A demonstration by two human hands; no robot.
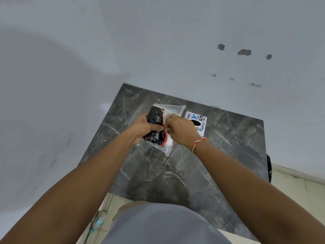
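Note:
A black packet point(154, 117) with gold swirls, red trim and white lettering lies partly inside a clear plastic bag point(173, 109) on the dark marble table point(175, 173). My left hand point(143, 125) grips the black packet from its left side, thumb across the top. Beside it, my right hand point(181, 128) pinches the red-edged part of the bag where it meets the packet. A red and white thread band circles my right wrist.
A white card point(197, 120) with coloured stickers and the word "code" lies just right of the bag. Grey walls stand close behind and to the left of the table. Pale floor shows at the right and below the table's near edge.

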